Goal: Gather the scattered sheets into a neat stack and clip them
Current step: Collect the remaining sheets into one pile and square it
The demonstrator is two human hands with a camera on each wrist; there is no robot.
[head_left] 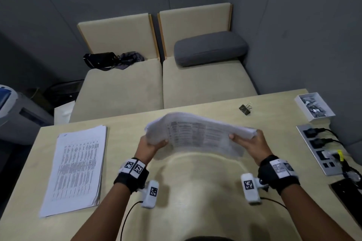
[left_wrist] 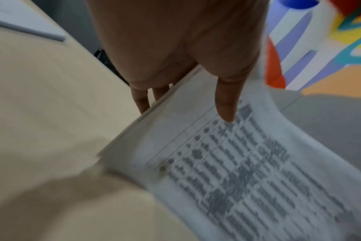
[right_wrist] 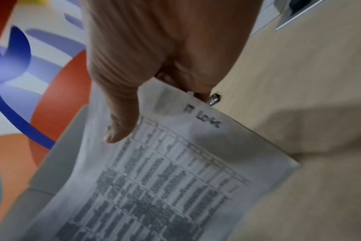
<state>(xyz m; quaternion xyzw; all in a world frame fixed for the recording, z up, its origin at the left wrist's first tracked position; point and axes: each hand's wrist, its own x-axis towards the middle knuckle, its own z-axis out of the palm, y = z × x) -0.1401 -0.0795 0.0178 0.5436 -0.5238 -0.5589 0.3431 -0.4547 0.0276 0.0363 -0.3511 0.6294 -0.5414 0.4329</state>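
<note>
At the left of the picture we see a pile of paper [head_left: 75, 170] lying flat on the bench [head_left: 195, 191], then in the middle our left hand [head_left: 150, 146] and right hand [head_left: 249, 146] each grip one end of the bent sheets [head_left: 197, 134] above it, and a clip [head_left: 245, 109] lies at the upper right.

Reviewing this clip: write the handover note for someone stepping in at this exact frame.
Left hand grips the left end of the lifted sheaf of sheets; right hand grips the right end. Each grip has the thumb on top.
The sheaf hangs bowed above the desk, its edges not yet flush.
A second pile of sheets lies flat on the desk at left.
The binder clip sits loose at far right, untouched.
Done: sheets gathered.
Left: square the edges, then clip.
</note>
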